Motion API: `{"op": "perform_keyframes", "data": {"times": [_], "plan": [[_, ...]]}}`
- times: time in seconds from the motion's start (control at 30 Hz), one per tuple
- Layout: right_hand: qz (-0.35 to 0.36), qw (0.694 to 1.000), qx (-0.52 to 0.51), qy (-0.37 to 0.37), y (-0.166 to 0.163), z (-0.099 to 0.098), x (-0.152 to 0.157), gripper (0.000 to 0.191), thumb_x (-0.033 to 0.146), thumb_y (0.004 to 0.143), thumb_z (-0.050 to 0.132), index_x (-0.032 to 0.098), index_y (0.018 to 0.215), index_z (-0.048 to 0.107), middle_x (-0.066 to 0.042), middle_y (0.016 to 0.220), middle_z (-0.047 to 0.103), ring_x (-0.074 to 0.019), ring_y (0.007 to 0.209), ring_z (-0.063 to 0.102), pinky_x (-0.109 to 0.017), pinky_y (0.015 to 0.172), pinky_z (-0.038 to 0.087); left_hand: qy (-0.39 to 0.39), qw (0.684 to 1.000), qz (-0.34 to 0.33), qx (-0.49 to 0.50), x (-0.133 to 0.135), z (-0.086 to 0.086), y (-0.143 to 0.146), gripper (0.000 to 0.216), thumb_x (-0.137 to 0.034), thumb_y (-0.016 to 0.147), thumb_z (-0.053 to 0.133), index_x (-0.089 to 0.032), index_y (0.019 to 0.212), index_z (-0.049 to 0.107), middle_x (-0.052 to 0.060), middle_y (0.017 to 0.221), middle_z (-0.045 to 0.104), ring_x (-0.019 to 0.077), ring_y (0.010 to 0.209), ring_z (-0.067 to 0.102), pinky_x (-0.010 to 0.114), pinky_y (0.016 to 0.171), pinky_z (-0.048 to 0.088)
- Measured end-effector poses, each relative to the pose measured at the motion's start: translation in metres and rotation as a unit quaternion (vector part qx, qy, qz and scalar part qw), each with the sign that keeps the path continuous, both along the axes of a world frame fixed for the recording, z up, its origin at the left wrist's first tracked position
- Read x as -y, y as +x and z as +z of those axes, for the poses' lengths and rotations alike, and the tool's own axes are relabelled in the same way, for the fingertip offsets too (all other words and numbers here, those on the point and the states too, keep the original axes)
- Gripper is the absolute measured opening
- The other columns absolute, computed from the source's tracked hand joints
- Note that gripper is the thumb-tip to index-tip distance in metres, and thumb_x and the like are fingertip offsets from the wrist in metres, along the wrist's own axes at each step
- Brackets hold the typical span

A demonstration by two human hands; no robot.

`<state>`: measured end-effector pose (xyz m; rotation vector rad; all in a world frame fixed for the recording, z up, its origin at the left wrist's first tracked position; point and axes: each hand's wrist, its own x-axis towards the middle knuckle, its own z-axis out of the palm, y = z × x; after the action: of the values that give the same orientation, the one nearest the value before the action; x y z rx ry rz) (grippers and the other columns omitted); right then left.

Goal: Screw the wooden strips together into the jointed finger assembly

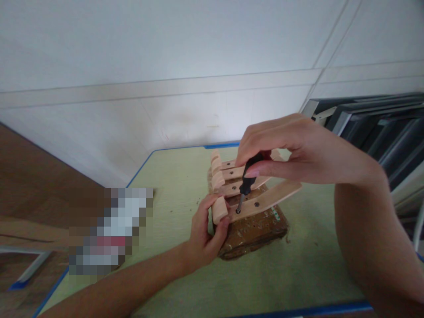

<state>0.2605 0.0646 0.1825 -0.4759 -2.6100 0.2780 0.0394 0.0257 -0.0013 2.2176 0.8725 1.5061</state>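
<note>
My right hand (281,150) is closed around the black handle of a screwdriver (245,183). The screwdriver tilts slightly, its tip meeting a dark screw (237,211) in the nearest wooden strip (274,197). At the left end of that strip is a rounded wooden block (219,210), which my left hand (207,232) grips between thumb and fingers. Behind it lie several similar strips with rounded end blocks (217,163) and dark screws, partly hidden by my right hand. All rest across a brown, tape-covered slab (253,232).
The slab sits on a pale green table (172,185) with blue edging. A pixelated object (114,229) lies at the left. Dark framed panels (374,128) lean at the right, and a white wall (185,119) stands behind the table.
</note>
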Motion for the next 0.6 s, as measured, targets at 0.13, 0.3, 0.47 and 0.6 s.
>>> {"op": "perform_keyframes", "data": {"times": [0.13,0.3,0.47,0.6], "plan": [[0.017,0.998,0.013,-0.062,0.011,0.003,0.001,0.025,0.020,0.094,0.048,0.011,0.112,0.063,-0.004,0.107,0.066,-0.0103,0.095,0.061,-0.021,0.078,0.048,0.004,1.000,0.001,-0.003,0.000,-0.002,-0.002,0.042,-0.014,0.087,0.052,-0.016,0.128,0.041,0.013,0.110,0.058,0.0248,0.107,0.057,0.038,0.088,0.049],[-0.016,0.998,0.025,-0.049,0.014,0.004,-0.001,0.022,0.028,0.095,0.049,0.016,0.104,0.066,-0.001,0.103,0.068,-0.0081,0.089,0.064,-0.018,0.073,0.047,0.007,1.000,0.007,-0.012,0.000,-0.002,-0.002,0.043,-0.014,0.086,0.052,-0.016,0.127,0.041,0.014,0.113,0.057,0.0253,0.108,0.057,0.039,0.089,0.049],[-0.029,0.999,0.011,-0.041,0.010,0.005,-0.002,0.020,0.028,0.093,0.053,0.015,0.099,0.067,0.000,0.095,0.070,-0.0061,0.081,0.063,-0.017,0.068,0.044,0.013,1.000,0.009,-0.015,0.000,-0.001,-0.001,0.044,-0.014,0.086,0.052,-0.016,0.128,0.040,0.013,0.113,0.057,0.0240,0.107,0.057,0.037,0.088,0.049],[-0.052,0.999,0.004,0.001,0.008,0.004,-0.002,0.020,0.032,0.090,0.059,0.015,0.086,0.068,0.001,0.077,0.067,-0.0068,0.066,0.057,-0.022,0.059,0.039,0.017,1.000,0.012,-0.012,0.000,0.000,0.000,0.042,-0.013,0.086,0.051,-0.016,0.126,0.042,0.011,0.108,0.058,0.0227,0.103,0.058,0.036,0.087,0.049]]}}
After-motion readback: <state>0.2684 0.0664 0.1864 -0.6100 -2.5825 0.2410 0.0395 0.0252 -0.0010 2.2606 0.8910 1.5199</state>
